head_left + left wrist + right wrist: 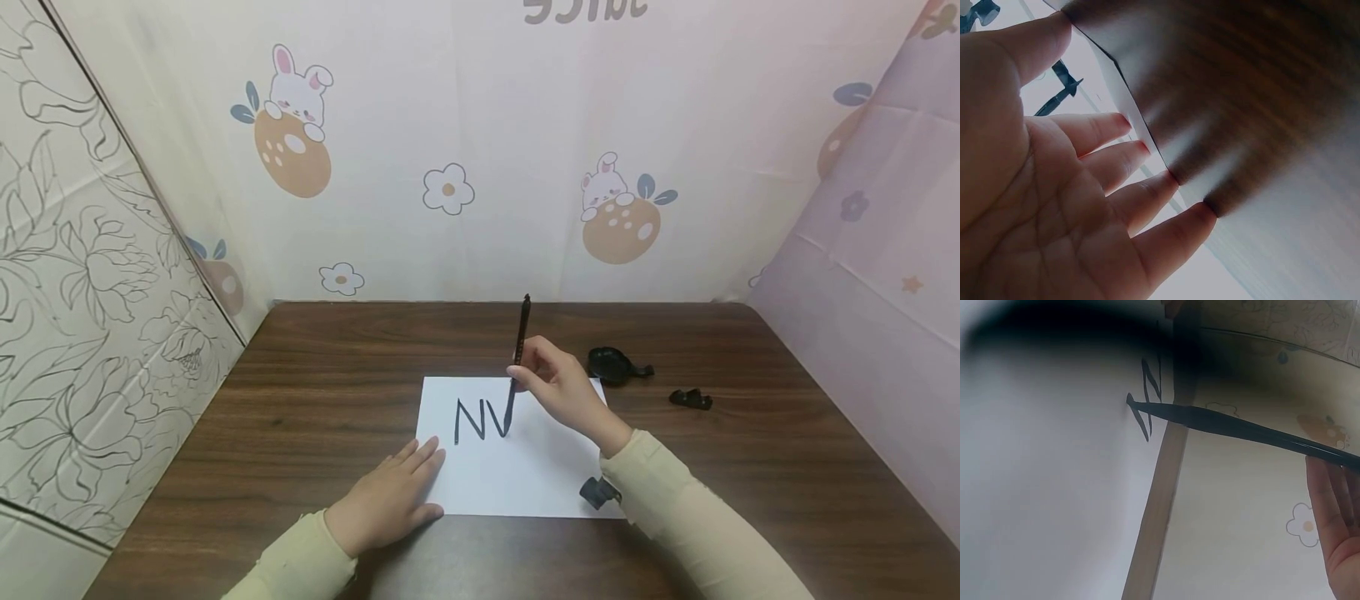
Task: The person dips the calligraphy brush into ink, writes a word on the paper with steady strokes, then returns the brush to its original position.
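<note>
A sheet of white paper (517, 479) lies on the brown table, with a black N and a further slanting stroke painted on it. My right hand (561, 385) pinches a dark writing brush (521, 329) by its handle between thumb and fingers, holding it nearly upright. In the right wrist view, the dark tip of the brush (1166, 412) meets the paper at the end of a stroke. My left hand (392, 498) rests at the paper's left edge, fingers stretched out. From the left wrist view, the fingertips (1194, 215) press down along that edge.
Beyond the paper's upper right corner sits a black dish with a handle (611, 365). Further right is a small black brush rest (691, 399). A black wrist camera (597, 492) shows under the right sleeve. A patterned curtain (450, 100) hangs behind the wooden table (337, 367).
</note>
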`<control>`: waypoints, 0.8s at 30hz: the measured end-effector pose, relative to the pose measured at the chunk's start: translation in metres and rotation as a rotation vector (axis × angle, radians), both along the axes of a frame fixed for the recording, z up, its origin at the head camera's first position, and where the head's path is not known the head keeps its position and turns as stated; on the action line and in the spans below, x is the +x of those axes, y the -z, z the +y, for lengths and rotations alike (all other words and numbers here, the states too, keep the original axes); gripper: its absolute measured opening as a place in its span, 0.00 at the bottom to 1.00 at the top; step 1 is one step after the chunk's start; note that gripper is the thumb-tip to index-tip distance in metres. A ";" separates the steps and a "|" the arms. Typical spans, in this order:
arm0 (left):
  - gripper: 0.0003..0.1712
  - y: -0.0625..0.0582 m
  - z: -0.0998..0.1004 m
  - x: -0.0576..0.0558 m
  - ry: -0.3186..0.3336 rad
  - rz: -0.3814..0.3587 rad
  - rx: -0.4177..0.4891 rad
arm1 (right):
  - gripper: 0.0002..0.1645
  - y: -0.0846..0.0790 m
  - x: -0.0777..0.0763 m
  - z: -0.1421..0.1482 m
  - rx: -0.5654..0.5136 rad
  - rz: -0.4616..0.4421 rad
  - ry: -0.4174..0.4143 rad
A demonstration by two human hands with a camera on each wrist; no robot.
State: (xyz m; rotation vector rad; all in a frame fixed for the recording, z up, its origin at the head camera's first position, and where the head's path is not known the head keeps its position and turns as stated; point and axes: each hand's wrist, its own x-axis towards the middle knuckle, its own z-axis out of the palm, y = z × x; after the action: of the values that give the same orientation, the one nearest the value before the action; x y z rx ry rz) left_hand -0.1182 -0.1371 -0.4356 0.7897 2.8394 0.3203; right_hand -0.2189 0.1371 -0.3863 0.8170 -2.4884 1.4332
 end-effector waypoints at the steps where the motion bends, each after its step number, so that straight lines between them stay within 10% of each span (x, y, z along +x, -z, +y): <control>1: 0.40 0.000 0.000 0.000 0.000 0.000 0.000 | 0.10 0.000 0.000 0.000 0.001 0.001 0.002; 24: 0.40 0.000 0.000 0.000 0.001 0.003 0.002 | 0.10 0.006 -0.012 0.003 0.011 0.068 0.043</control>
State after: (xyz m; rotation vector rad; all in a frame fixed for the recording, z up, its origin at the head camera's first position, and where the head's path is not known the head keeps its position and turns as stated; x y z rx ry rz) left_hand -0.1186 -0.1373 -0.4358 0.7927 2.8420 0.3215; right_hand -0.2304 0.1402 -0.3922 0.7953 -2.4501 1.3565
